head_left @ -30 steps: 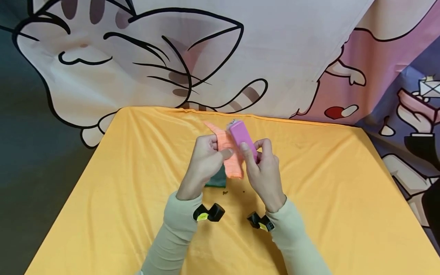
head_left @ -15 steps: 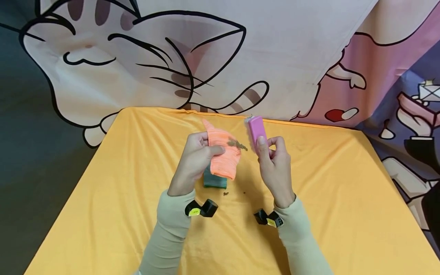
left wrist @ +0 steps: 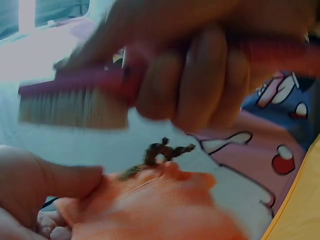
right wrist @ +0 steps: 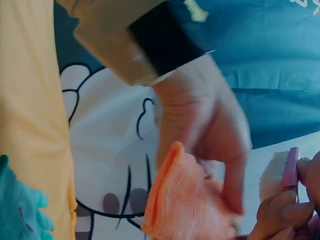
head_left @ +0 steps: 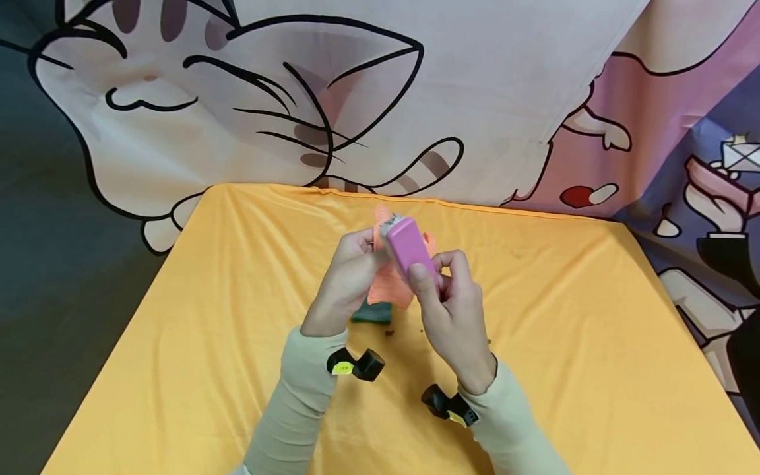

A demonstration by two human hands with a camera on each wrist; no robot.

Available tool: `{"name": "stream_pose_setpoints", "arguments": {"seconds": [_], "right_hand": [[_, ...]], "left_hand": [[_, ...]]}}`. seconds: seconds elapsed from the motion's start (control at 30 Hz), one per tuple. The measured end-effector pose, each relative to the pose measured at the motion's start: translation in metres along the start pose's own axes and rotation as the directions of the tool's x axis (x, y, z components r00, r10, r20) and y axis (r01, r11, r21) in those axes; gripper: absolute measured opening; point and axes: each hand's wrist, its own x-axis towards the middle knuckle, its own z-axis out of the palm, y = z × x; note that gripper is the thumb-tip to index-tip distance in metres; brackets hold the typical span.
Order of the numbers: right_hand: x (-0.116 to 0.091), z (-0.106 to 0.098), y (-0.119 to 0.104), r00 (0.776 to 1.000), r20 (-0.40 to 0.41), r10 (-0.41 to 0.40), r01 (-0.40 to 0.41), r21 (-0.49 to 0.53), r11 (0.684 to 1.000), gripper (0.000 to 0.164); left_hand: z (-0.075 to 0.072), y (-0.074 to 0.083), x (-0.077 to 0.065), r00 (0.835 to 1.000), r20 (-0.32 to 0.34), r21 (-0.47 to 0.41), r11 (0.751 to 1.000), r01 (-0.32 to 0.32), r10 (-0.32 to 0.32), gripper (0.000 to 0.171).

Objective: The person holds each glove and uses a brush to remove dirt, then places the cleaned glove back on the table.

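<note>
My left hand [head_left: 350,280] pinches an orange knitted glove [head_left: 388,287] and holds it up over the table, its cuff hanging down. Brown-green muck [left wrist: 162,152] sticks to the glove's surface in the left wrist view. With curled fingers, my right hand [head_left: 454,316] grips a pink brush [head_left: 410,247], thumb along its back. The brush's pale bristles [left wrist: 75,110] face down toward the glove, a small gap above the left thumb in the left wrist view. From the head, the brush covers part of the glove and the left fingertips.
A teal knitted glove [head_left: 372,313] lies on the yellow tablecloth [head_left: 237,316] under the held glove, partly hidden by it. Small brown crumbs [head_left: 389,333] are scattered near it. A cartoon-printed cloth [head_left: 499,99] hangs behind the table's far edge.
The right hand swung the brush right, away from the glove, then back left over it. The left hand shifted slightly left and returned, holding the glove throughout.
</note>
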Motion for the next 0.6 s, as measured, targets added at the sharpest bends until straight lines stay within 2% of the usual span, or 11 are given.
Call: {"name": "stream_pose_setpoints", "arguments": {"seconds": [0.07, 0.17, 0.23, 0.33, 0.47, 0.6], "right_hand": [[-0.001, 0.004, 0.008, 1.000, -0.006, -0.010, 0.010, -0.021, 1.000, 0.015], [-0.003, 0.010, 0.018, 0.999, -0.025, -0.047, 0.045, -0.083, 0.996, 0.019], [-0.002, 0.012, 0.019, 0.996, -0.055, -0.068, 0.060, -0.142, 0.988, 0.021], [0.001, 0.011, 0.025, 0.995, -0.088, -0.056, 0.039, -0.191, 0.981, 0.023], [0.006, 0.007, 0.033, 0.994, -0.112, -0.010, -0.012, -0.192, 0.981, 0.026], [0.011, 0.004, 0.045, 0.991, -0.128, 0.039, -0.062, -0.184, 0.981, 0.030]], "left_hand": [[0.003, -0.002, -0.001, 0.999, -0.006, -0.014, 0.999, -0.049, 0.049, 0.012], [0.008, -0.001, -0.002, 0.994, -0.006, -0.047, 0.993, -0.107, 0.107, 0.021], [0.010, 0.001, -0.005, 0.986, -0.017, -0.062, 0.984, -0.165, 0.165, 0.019], [0.011, 0.004, -0.007, 0.972, -0.047, -0.073, 0.970, -0.232, 0.229, 0.018], [0.010, 0.005, -0.007, 0.949, -0.091, -0.025, 0.952, -0.304, 0.301, 0.024], [0.005, 0.003, -0.001, 0.935, -0.125, 0.066, 0.943, -0.325, 0.331, 0.020]]}}
